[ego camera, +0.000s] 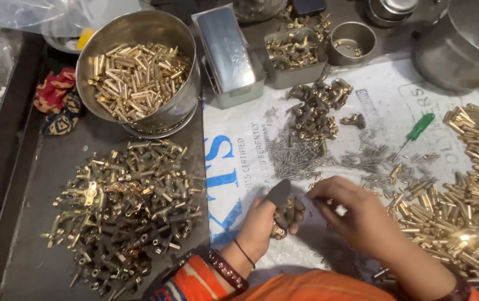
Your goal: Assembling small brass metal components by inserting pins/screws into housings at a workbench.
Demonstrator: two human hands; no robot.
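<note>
- Tabletop [44, 262], dark, far left: cloth scrap [55, 100] in red and yellow at 10 o'clock, bare dark surface around it.
- Steel bowl [139, 72] at 11 o'clock, tilted toward the camera, full of short brass tubes.
- Heap of assembled brass-and-dark fittings [128, 206] at 8 o'clock, just below the bowl and well left of the hands.
- White printed sack [234, 167] spread as a work mat from centre to right.
- Left hand [262, 223] at 6 o'clock, over the mat: grip closed around a small cluster of fittings [284, 214], a dark flat piece sticking up out of the fist.
- Right hand [356, 214] just right of it, fingertips pinched together near the cluster; something tiny seems held, too small to tell what.
- Step in hand, my read: assembling, fitting a small part into the piece in the left hand.
- Next move likely calls for a fine pinch, lining the small part up with its hole while the left hand stays steady.
- Rectangular metal tin [228, 56] at 12 o'clock; a tray of fittings [295, 56] and a small steel cup [353, 42] beside it.
- Dark fittings pile [314, 111] and loose small springs or pins [301, 159] just above the hands.
- Green-handled screwdriver [415, 134] at 2 o'clock, lying untouched.
- Big pile of brass tubes [462, 212] at 3 to 4 o'clock, touching the right forearm.
- Large steel pot [462, 44] at the top right corner.
</note>
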